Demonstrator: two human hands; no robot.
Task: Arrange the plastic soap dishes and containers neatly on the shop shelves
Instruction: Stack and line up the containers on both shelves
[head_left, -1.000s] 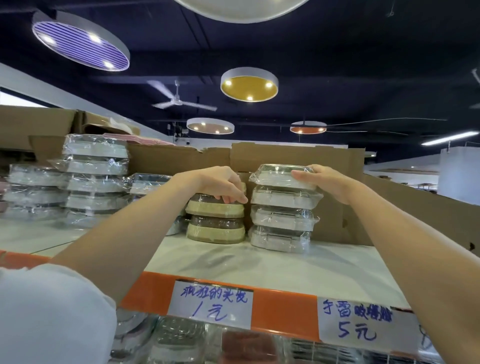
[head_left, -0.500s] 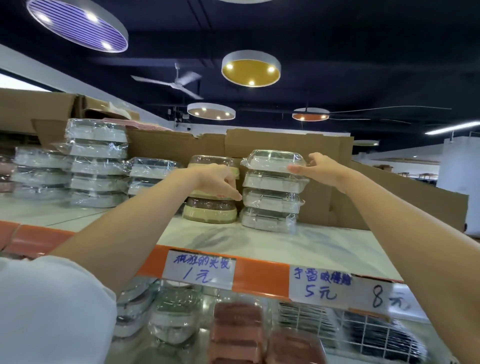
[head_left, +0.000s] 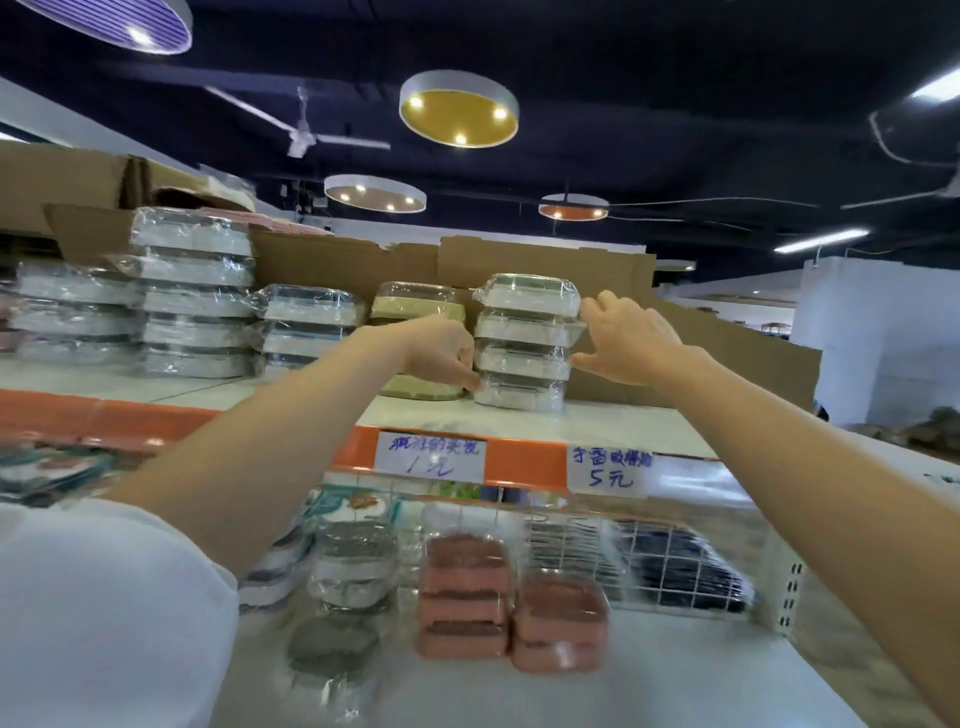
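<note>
Upper shelf (head_left: 597, 428), near its front edge: left hand (head_left: 439, 353), fingers curled, touches the foot of a four-high stack of film-wrapped white soap dishes (head_left: 524, 343), right hand (head_left: 626, 340) spread against its right side; price tags (head_left: 430, 457) below read 1元, 5元.

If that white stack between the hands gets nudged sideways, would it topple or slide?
The white stack is four wrapped dishes high and narrow, so it would probably tip or shear before sliding whole. Its glossy film likely makes the layers slippery. The left hand and right hand flank it, probably steadying it.
</note>
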